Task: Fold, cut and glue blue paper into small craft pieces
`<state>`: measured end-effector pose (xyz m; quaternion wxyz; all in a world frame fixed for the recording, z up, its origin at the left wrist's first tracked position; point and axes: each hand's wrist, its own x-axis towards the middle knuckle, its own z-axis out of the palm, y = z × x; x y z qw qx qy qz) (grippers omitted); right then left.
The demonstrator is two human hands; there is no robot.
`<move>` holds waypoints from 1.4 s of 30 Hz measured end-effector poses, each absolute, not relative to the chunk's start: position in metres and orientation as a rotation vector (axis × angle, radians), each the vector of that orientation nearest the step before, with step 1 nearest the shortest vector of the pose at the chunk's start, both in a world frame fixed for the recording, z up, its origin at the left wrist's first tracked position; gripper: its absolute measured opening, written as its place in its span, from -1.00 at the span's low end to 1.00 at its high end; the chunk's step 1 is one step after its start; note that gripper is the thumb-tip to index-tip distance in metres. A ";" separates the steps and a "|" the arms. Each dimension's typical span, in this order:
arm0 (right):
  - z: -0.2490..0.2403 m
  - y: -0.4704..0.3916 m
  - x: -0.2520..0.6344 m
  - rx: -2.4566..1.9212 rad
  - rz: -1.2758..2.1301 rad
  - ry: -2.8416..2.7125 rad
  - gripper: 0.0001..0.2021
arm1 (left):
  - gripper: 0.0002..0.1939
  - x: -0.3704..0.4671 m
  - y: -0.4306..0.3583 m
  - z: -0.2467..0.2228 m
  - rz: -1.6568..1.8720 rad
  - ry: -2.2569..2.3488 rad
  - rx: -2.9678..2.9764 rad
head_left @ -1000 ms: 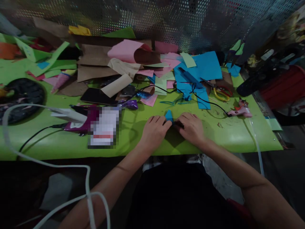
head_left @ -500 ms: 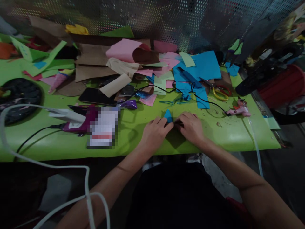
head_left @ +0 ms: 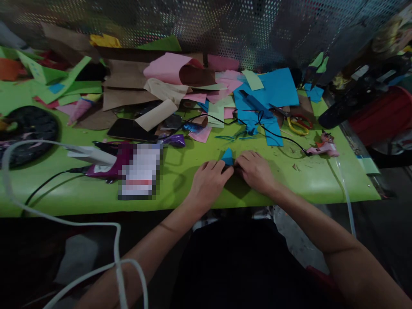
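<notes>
A small pointed piece of blue paper (head_left: 227, 157) rises between my two hands, low over the green tabletop. My left hand (head_left: 208, 182) is closed on its left side, thumb and fingers pinching it. From the other side my right hand (head_left: 256, 172) is also closed, its fingertips pressed together at the paper's right edge. The lower part of the paper is hidden by my fingers.
Scissors (head_left: 298, 125), blue paper sheets (head_left: 280, 88) and pink paper (head_left: 165, 68) lie farther back. On the right is a pink glue gun (head_left: 325, 149). A phone with a blurred screen (head_left: 140, 171) lies left, beside a purple device (head_left: 111, 165). A white cable (head_left: 117, 240) loops at lower left.
My right hand has moved slightly left and its fingertips have closed in on the blue paper. The paper's tip has tilted slightly right. My left hand is almost unmoved.
</notes>
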<state>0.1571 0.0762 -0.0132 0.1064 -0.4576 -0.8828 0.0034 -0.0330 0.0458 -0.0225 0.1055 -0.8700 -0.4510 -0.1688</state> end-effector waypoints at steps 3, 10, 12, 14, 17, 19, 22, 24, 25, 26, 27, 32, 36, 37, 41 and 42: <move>-0.013 0.076 0.158 -1.261 -0.062 -2.646 -0.86 | -0.76 -0.035 0.041 -0.022 -0.484 -1.342 -2.576; -0.014 0.072 0.164 -1.149 -0.155 -2.688 -0.80 | -0.69 -0.038 0.034 -0.021 -0.448 -1.376 -2.624; -0.016 0.069 0.166 -1.127 -0.190 -2.708 -0.81 | -0.66 -0.038 0.034 -0.020 -0.428 -1.388 -2.634; -0.017 0.066 0.169 -1.103 -0.233 -2.719 -0.81 | -0.64 -0.038 0.034 -0.019 -0.407 -1.396 -2.641; -0.017 0.063 0.171 -1.083 -0.289 -2.725 -0.80 | -0.62 -0.037 0.035 -0.017 -0.357 -1.420 -2.657; -0.015 0.061 0.171 -1.101 -0.290 -2.729 -0.79 | -0.62 -0.037 0.036 -0.015 -0.324 -1.441 -2.665; -0.012 0.061 0.170 -1.145 -0.262 -2.718 -0.80 | -0.60 -0.036 0.037 -0.014 -0.325 -1.456 -2.660; -0.010 0.061 0.169 -1.164 -0.253 -2.699 -0.79 | -0.59 -0.036 0.038 -0.015 -0.349 -1.460 -2.648; -0.010 0.062 0.170 -1.174 -0.242 -2.687 -0.79 | -0.59 -0.036 0.038 -0.016 -0.359 -1.462 -2.642; -0.011 0.062 0.170 -1.184 -0.219 -2.673 -0.79 | -0.60 -0.037 0.039 -0.017 -0.363 -1.463 -2.638; -0.012 0.064 0.171 -1.194 -0.183 -2.655 -0.79 | -0.61 -0.037 0.039 -0.018 -0.367 -1.464 -2.633; -0.017 0.070 0.172 -1.242 0.082 -2.508 -0.87 | -0.63 -0.038 0.039 -0.024 -0.430 -1.430 -2.599; -0.016 0.071 0.166 -1.316 0.159 -2.445 -0.94 | -0.66 -0.039 0.036 -0.024 -0.449 -1.385 -2.582; -0.015 0.071 0.165 -1.332 0.157 -2.442 -0.95 | -0.66 -0.039 0.035 -0.023 -0.450 -1.382 -2.577; -0.014 0.071 0.163 -1.366 0.141 -2.447 -0.96 | -0.70 -0.039 0.035 -0.022 -0.468 -1.373 -2.564; -0.014 0.071 0.163 -1.365 0.144 -2.455 -0.96 | -0.71 -0.038 0.035 -0.022 -0.481 -1.372 -2.559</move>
